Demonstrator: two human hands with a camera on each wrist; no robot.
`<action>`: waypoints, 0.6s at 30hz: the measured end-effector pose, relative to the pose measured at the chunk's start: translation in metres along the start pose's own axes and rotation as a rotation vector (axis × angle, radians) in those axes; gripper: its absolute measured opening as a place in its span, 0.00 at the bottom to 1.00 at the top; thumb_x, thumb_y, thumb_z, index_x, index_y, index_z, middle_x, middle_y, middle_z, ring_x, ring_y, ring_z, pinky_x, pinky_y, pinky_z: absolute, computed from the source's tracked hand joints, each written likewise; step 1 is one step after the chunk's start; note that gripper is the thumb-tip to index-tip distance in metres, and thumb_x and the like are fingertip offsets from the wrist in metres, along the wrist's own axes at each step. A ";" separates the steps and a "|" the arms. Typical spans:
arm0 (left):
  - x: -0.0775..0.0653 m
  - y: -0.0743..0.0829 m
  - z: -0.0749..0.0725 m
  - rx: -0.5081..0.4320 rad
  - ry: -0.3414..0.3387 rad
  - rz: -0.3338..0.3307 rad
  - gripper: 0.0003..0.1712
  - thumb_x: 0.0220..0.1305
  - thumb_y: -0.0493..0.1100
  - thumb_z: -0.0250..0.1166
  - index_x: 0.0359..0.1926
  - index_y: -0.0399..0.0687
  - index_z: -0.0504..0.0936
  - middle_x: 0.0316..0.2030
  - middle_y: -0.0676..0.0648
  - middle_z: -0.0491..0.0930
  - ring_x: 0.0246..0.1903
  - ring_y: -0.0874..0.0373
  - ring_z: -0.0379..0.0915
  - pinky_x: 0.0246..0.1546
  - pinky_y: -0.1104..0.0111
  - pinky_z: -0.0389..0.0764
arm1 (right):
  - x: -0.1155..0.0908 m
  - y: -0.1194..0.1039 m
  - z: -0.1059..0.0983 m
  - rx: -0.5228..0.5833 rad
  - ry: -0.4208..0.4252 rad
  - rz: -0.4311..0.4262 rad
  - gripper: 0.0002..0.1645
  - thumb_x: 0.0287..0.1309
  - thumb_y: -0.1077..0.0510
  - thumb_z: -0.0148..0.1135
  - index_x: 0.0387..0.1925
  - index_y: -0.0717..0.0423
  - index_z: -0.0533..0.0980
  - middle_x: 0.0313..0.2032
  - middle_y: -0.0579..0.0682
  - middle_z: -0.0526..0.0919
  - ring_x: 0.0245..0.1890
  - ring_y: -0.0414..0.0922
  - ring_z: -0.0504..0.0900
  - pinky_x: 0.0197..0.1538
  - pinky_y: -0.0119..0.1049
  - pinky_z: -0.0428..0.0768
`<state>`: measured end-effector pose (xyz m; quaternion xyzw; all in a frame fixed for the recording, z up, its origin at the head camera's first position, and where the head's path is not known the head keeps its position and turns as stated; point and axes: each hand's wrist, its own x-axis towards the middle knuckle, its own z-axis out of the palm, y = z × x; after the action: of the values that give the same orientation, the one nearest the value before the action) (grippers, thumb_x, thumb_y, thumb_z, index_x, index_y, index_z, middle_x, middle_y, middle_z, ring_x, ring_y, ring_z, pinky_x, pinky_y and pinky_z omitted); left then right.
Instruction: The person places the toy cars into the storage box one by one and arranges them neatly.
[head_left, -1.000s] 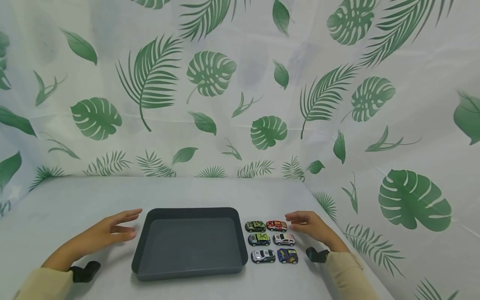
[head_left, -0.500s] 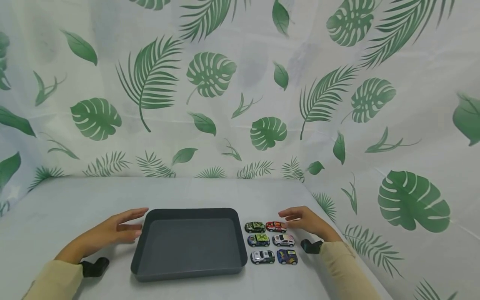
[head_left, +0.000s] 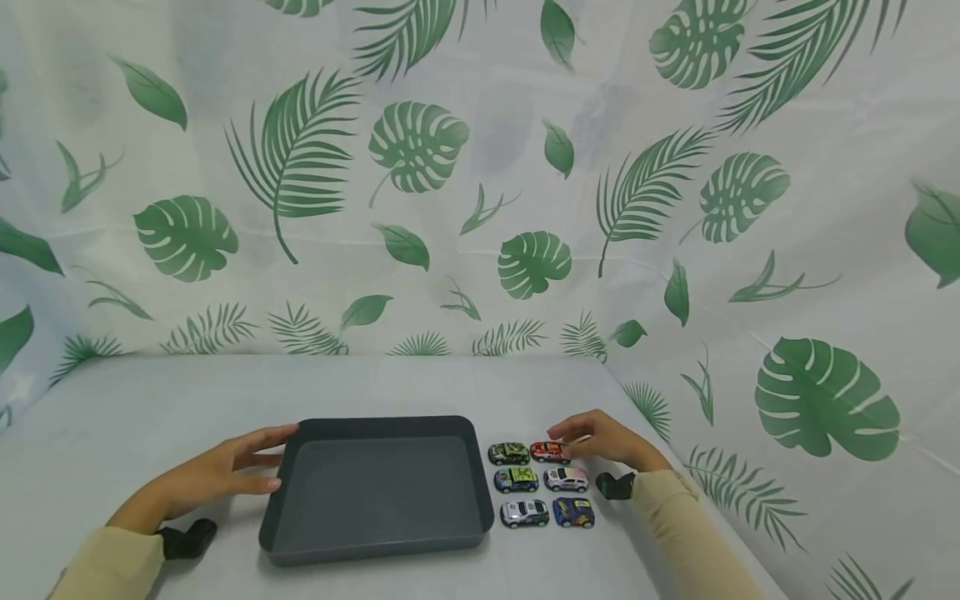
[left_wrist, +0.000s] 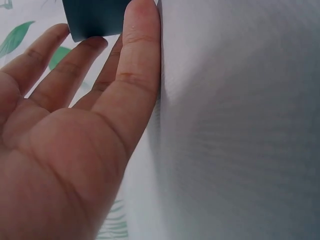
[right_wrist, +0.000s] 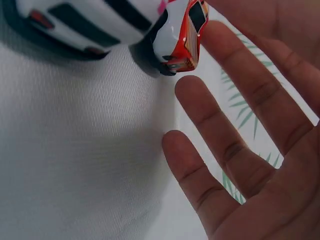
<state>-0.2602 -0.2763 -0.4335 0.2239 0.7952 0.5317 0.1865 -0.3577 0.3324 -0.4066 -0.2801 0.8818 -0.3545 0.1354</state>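
A dark grey rectangular tray (head_left: 382, 487) lies on the white table. My left hand (head_left: 202, 479) is at its left side, fingers extended and fingertips at the tray's wall. In the left wrist view the tray's corner (left_wrist: 95, 20) shows just beyond the fingertips. Right of the tray, toy cars stand in two columns. My right hand (head_left: 611, 442) is over the red toy car (head_left: 550, 452) at the back right, fingers spread and loosely bent around it. The right wrist view shows this red and white car (right_wrist: 182, 37) beside the fingers; whether they touch it is unclear.
Near the red car stand a green camouflage car (head_left: 508, 453), a green-and-blue car (head_left: 516, 479), a white car (head_left: 567, 479), a silver car (head_left: 524, 513) and a dark blue car (head_left: 573, 512). A leaf-patterned curtain (head_left: 450, 250) hangs behind and at the right.
My left hand has moved right to the tray's left side. My right hand has shifted left and come over the red car. The tray and cars have stayed in place.
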 end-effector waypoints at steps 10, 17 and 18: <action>-0.001 -0.003 0.000 0.023 -0.003 -0.013 0.48 0.79 0.42 0.66 0.85 0.30 0.47 0.82 0.20 0.44 0.75 0.16 0.54 0.66 0.27 0.67 | 0.009 0.001 0.001 -0.004 -0.049 -0.002 0.23 0.62 0.68 0.74 0.58 0.72 0.84 0.56 0.64 0.88 0.54 0.53 0.86 0.60 0.56 0.84; -0.002 0.000 0.000 0.021 -0.002 -0.020 0.49 0.79 0.43 0.67 0.85 0.31 0.47 0.82 0.21 0.43 0.75 0.16 0.54 0.66 0.28 0.69 | 0.012 0.006 0.002 -0.001 -0.038 -0.007 0.21 0.59 0.69 0.77 0.54 0.71 0.86 0.53 0.63 0.90 0.51 0.49 0.85 0.55 0.46 0.84; -0.002 0.000 0.000 0.020 0.000 -0.020 0.49 0.79 0.43 0.67 0.85 0.31 0.48 0.82 0.21 0.43 0.75 0.16 0.54 0.66 0.29 0.69 | 0.012 0.006 0.003 -0.001 -0.035 -0.006 0.21 0.59 0.69 0.77 0.54 0.71 0.86 0.52 0.62 0.90 0.50 0.49 0.85 0.55 0.46 0.84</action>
<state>-0.2589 -0.2778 -0.4336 0.2179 0.8028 0.5217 0.1894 -0.3690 0.3272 -0.4135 -0.2891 0.8786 -0.3495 0.1493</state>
